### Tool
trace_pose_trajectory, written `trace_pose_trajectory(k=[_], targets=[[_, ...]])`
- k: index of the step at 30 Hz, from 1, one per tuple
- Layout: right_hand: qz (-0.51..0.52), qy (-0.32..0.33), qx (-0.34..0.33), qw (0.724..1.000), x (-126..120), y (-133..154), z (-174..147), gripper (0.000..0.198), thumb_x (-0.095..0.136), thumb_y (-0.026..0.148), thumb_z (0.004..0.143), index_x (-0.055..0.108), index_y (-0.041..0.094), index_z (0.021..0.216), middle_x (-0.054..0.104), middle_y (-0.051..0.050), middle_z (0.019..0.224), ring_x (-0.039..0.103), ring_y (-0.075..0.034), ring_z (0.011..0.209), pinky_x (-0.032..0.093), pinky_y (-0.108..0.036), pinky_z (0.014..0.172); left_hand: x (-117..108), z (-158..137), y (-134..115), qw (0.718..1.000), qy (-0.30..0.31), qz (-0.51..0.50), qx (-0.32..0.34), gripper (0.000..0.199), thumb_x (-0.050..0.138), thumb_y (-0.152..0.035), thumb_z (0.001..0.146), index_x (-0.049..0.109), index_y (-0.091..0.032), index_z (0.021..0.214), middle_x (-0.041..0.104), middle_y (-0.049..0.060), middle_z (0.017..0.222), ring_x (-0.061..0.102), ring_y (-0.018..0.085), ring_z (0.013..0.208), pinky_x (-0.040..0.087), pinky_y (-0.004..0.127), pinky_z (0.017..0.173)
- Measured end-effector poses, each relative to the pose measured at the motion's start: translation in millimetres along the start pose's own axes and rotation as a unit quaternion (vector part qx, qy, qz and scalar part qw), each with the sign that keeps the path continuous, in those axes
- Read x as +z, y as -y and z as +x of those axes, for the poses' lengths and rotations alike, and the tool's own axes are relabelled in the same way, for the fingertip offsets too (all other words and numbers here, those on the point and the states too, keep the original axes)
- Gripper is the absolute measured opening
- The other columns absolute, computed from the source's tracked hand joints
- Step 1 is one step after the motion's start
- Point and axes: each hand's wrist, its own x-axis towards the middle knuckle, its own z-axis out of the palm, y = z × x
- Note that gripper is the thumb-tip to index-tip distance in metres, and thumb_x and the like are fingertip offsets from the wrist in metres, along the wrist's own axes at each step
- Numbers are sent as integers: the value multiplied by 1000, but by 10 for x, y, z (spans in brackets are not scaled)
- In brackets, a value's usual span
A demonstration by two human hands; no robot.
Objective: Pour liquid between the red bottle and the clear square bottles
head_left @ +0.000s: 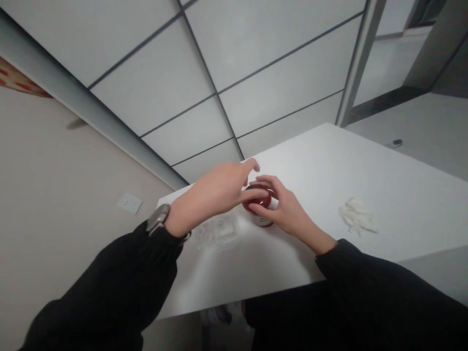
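A small reddish-brown jar (pixel 263 221) with a pale label stands on the white table in front of me. My right hand (pixel 287 207) curves round its right side, thumb on the near side and fingers at the back. From the left, my left hand (pixel 228 185) reaches over the jar's top, its thumb stretched across the upper part and its index finger raised apart beyond. The two hands cover much of the jar, and its top is mostly hidden. Just left of it lies a clear plastic tray (pixel 223 228), partly behind my left wrist.
A crumpled white tissue (pixel 356 214) lies on the right part of the white table (pixel 387 195). Behind the table stands a frosted panel wall (pixel 288 97) with dark strips. On the left wall is a socket (pixel 129 203). The table's near edge runs close to my body.
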Motion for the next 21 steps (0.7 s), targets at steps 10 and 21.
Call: trace_pose_trajectory(k=[10, 21], targets=[[-39, 2, -5, 999, -21, -74, -51, 59, 82, 52, 83, 56, 27, 130, 70, -12, 133, 70, -30, 123, 57, -51, 106, 189, -30, 271, 989, 10, -57, 138, 26, 61, -29, 104, 66, -21, 129, 74, 7, 114, 68, 23, 102, 48, 33, 84], [-85, -10, 2, 996, -54, -40, -64, 54, 82, 51, 83, 59, 32, 129, 70, -10, 132, 70, -34, 121, 59, -56, 104, 198, -60, 553, 973, -17, -182, 140, 28, 52, -37, 106, 65, -23, 127, 75, 5, 118, 68, 20, 101, 51, 32, 83]])
